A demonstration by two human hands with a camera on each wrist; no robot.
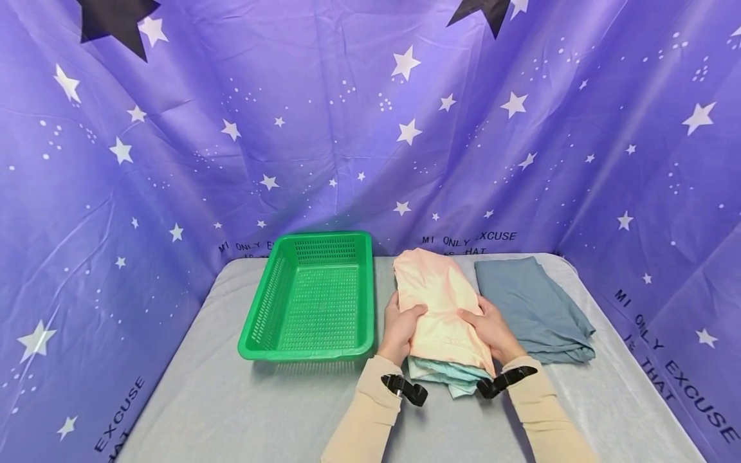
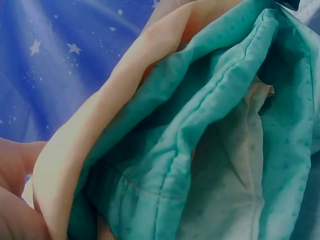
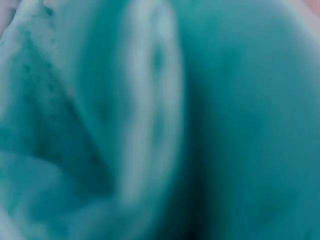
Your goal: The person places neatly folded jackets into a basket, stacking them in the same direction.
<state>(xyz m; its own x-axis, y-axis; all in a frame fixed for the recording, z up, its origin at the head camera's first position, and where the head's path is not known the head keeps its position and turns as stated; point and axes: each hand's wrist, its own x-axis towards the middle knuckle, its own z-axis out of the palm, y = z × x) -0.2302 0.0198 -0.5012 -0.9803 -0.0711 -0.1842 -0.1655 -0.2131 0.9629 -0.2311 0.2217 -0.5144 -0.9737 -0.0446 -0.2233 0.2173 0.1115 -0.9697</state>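
Both hands hold a folded peach garment (image 1: 438, 289) from its two sides in the head view, thumbs on top and the other fingers hidden beneath. My left hand (image 1: 401, 326) grips the left edge; my right hand (image 1: 493, 329) grips the right edge. Folded teal cloth (image 1: 448, 372) sticks out under the near end of the peach one. In the left wrist view, loose layers of teal fabric (image 2: 150, 185) with small dots hang inside the peach fold, beside a paler layer. Blurred teal fabric (image 3: 250, 125) fills the right wrist view.
A green plastic basket (image 1: 373, 302) with perforated walls stands left of the hands, with nothing in it. To the right lies a folded grey-blue garment (image 1: 529, 305). A pale cloth covers the table (image 1: 243, 411), and purple star-patterned curtains (image 1: 324, 128) enclose its back and sides.
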